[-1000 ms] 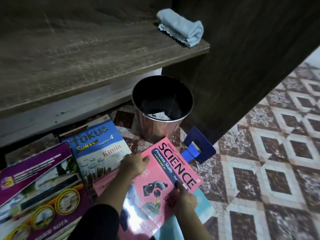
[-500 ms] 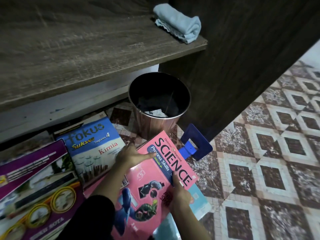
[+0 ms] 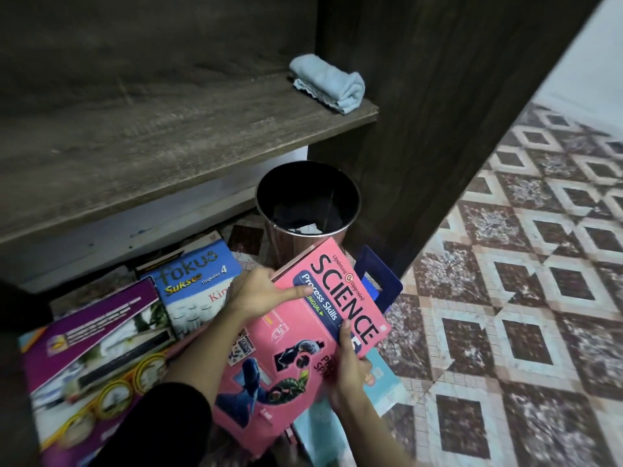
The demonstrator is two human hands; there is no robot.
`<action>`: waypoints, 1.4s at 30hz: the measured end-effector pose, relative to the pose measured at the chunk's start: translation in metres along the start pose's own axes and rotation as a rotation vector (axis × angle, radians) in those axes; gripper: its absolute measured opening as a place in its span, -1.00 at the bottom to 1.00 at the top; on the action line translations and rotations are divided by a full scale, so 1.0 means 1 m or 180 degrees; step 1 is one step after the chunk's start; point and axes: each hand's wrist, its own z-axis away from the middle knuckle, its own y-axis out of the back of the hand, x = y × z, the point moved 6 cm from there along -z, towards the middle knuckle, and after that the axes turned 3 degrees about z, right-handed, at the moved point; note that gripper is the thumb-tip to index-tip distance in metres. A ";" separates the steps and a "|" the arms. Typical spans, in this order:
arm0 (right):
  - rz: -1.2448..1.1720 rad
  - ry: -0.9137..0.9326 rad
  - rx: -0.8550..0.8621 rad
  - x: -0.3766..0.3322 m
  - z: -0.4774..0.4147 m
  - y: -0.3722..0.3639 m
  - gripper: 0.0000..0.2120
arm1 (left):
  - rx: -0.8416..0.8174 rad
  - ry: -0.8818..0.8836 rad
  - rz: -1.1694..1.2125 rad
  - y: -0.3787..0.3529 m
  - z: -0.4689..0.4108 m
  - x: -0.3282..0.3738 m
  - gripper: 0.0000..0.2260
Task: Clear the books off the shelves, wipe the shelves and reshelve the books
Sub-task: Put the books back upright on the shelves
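Note:
A pink Science book (image 3: 303, 338) is lifted off the pile on the floor. My left hand (image 3: 261, 293) grips its upper left edge, thumb lying across the cover. My right hand (image 3: 349, 362) holds its right edge, thumb on the cover. Beside it lie a blue Fokus Sukses book (image 3: 194, 284) and a purple book (image 3: 97, 352). A light blue book (image 3: 382, 379) lies beneath the pink one. The wooden shelf (image 3: 151, 153) is bare except for a rolled pale blue cloth (image 3: 328, 84) at its right end.
A copper-coloured bin (image 3: 306, 203) with a dark inside stands under the shelf's right end. A dark blue plastic handle piece (image 3: 379, 281) lies behind the pink book. The dark cabinet side panel (image 3: 438, 112) rises on the right, patterned floor tiles (image 3: 522, 298) beyond.
The pink Science book has been raised from the pile and tilted up toward the bin, both hands moving up with it. The view has shifted slightly.

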 end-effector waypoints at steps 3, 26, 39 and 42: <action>-0.0009 0.0151 -0.0523 -0.014 0.016 -0.012 0.05 | 0.0228 -0.0203 0.0195 0.032 0.026 0.021 -0.21; 0.1436 0.1439 -0.3400 -0.165 0.217 -0.157 -0.66 | 0.2796 -0.0323 0.3036 0.286 0.200 0.071 -0.53; 0.2020 0.0907 -0.2972 -0.139 0.196 -0.195 -0.68 | 0.1932 0.0508 0.3209 0.271 0.156 -0.015 -0.77; 0.2095 0.0885 -0.2887 -0.135 0.192 -0.209 -0.68 | 0.1894 0.0676 0.3110 0.272 0.143 -0.036 -0.79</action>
